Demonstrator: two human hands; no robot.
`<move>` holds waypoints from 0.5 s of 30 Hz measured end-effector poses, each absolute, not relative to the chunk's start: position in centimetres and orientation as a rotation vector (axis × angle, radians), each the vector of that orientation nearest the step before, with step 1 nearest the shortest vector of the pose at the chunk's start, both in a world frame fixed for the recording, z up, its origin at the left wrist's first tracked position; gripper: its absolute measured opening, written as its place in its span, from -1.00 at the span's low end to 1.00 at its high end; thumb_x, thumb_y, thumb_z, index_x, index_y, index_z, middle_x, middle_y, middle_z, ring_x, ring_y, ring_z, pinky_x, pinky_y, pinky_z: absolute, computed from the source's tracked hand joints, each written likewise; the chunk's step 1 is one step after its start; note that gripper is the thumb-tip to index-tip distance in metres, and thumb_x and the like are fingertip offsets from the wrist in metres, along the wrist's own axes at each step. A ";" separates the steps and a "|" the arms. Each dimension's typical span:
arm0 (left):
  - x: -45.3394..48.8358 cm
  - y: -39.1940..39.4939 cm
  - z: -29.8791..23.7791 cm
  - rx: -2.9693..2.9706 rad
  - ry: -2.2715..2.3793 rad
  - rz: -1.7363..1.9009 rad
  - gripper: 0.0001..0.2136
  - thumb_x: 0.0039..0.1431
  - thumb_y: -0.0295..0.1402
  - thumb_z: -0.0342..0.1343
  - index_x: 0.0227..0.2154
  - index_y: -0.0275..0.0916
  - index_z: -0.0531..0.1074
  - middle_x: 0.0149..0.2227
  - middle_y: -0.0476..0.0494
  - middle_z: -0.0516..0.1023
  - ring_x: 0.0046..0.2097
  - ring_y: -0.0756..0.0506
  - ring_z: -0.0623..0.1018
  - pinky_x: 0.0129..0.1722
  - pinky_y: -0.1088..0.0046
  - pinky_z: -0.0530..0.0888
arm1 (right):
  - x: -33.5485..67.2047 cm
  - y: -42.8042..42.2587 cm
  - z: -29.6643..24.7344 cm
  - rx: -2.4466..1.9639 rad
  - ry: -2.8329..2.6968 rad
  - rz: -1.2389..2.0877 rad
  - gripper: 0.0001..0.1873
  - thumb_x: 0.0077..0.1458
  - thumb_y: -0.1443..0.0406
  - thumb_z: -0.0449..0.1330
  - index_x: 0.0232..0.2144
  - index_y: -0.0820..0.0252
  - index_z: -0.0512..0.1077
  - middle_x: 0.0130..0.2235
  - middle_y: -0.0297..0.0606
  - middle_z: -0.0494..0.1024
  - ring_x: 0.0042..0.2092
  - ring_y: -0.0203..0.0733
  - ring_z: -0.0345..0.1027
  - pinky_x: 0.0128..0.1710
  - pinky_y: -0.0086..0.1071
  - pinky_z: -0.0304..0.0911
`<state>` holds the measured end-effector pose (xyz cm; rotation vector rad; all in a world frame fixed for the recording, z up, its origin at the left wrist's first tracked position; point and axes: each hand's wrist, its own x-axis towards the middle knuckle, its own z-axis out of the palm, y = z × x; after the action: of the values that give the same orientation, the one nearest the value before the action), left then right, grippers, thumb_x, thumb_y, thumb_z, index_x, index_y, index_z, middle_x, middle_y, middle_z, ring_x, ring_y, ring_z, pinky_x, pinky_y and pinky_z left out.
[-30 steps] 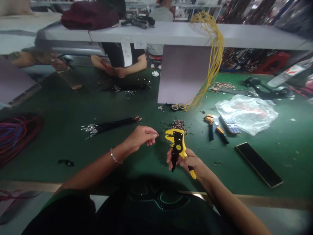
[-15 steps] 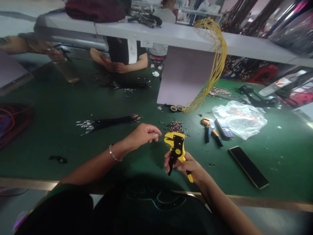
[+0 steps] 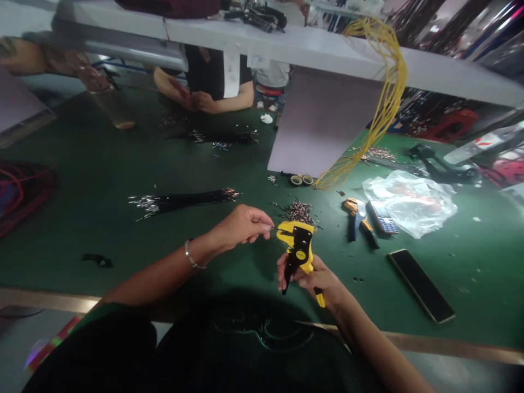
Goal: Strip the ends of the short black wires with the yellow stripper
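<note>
My right hand (image 3: pixel 317 278) grips the handles of a yellow and black wire stripper (image 3: pixel 298 244), held upright above the green table (image 3: pixel 82 180). My left hand (image 3: pixel 241 225) is pinched shut just left of the tool's jaws, its fingertips almost touching them; a thin wire may be between the fingers, too small to make out. A pile of small cut wire pieces (image 3: pixel 301 210) lies just behind the stripper. A bundle of black wires with bare metal ends (image 3: pixel 184 200) rests to the left of my hands.
Orange-handled pliers (image 3: pixel 357 214), a small keypad phone (image 3: pixel 381 216), a clear plastic bag (image 3: pixel 411 199) and a dark smartphone (image 3: pixel 421 285) lie to the right. Yellow cables (image 3: pixel 380 103) hang from a white shelf. Another person's hands (image 3: pixel 196 101) work across the table. Red cable coils (image 3: pixel 20 188) sit far left.
My left hand has moved right, closing the gap to the stripper's jaws. The view has shifted slightly; the right hand keeps the tool in about the same place.
</note>
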<state>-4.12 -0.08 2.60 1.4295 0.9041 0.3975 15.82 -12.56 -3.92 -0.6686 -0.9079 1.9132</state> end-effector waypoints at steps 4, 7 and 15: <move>-4.0 0.0 2.2 1.346 0.877 0.389 -0.81 -0.03 -0.34 0.19 -0.34 -0.33 0.52 -0.49 -0.09 0.56 -0.64 0.14 0.25 -0.66 0.53 0.10 | 15.5 -12.5 -3.8 -0.671 -0.890 1.912 -0.50 -0.23 0.35 0.33 -0.14 0.35 0.47 -0.33 -0.13 0.59 -0.35 -0.09 0.47 -0.30 -0.20 0.35; -4.0 0.1 1.9 1.313 0.850 0.380 -0.83 -0.02 -0.35 0.20 -0.36 -0.33 0.51 -0.50 -0.08 0.55 -0.66 0.15 0.23 -0.69 0.54 0.04 | 15.3 -12.5 -3.5 -0.694 -0.875 1.909 -0.52 -0.25 0.34 0.33 -0.16 0.34 0.48 -0.34 -0.15 0.60 -0.36 -0.10 0.47 -0.31 -0.22 0.34; -3.8 0.1 1.9 1.317 0.864 0.368 -0.85 -0.02 -0.38 0.19 -0.38 -0.34 0.53 -0.53 -0.08 0.54 -0.67 0.15 0.20 -0.70 0.53 0.02 | 15.0 -12.3 -3.4 -0.662 -0.877 1.912 -0.55 -0.21 0.35 0.31 -0.16 0.32 0.47 -0.38 -0.21 0.57 -0.38 -0.15 0.43 -0.29 -0.18 0.38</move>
<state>-3.80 0.08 1.89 1.3170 0.8641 0.3678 15.03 -12.31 -3.41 -0.6618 -0.8771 1.9122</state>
